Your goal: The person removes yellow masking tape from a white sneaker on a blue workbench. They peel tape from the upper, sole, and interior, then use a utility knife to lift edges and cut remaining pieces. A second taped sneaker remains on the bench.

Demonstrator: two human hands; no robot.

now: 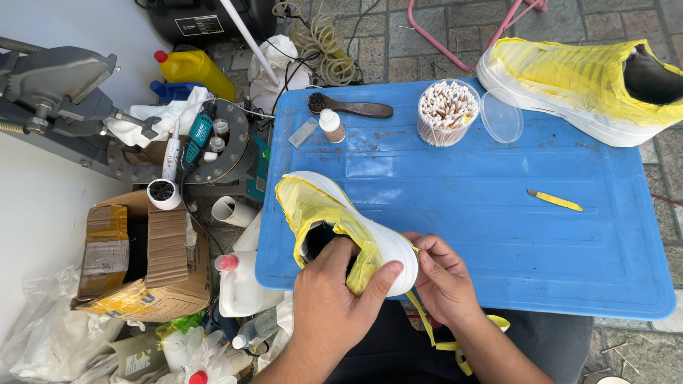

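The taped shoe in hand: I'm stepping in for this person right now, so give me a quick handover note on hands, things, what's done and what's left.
Left hand: grips the white shoe, fingers inside its opening, thumb on the sole edge.
Right hand: pinches a strip of yellow tape at the shoe's heel end; the strip hangs down past the blue tray.
Second shoe, fully masked in yellow, lies at the tray's far right corner. Yellow knife, cotton swabs, brush and small bottle sit on the tray.
Done: upper mostly taped. Left: the tape at the heel is loose.

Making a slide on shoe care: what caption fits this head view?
Left hand grips a yellow-taped white shoe while right hand pinches tape at its edge, over a blue tray.
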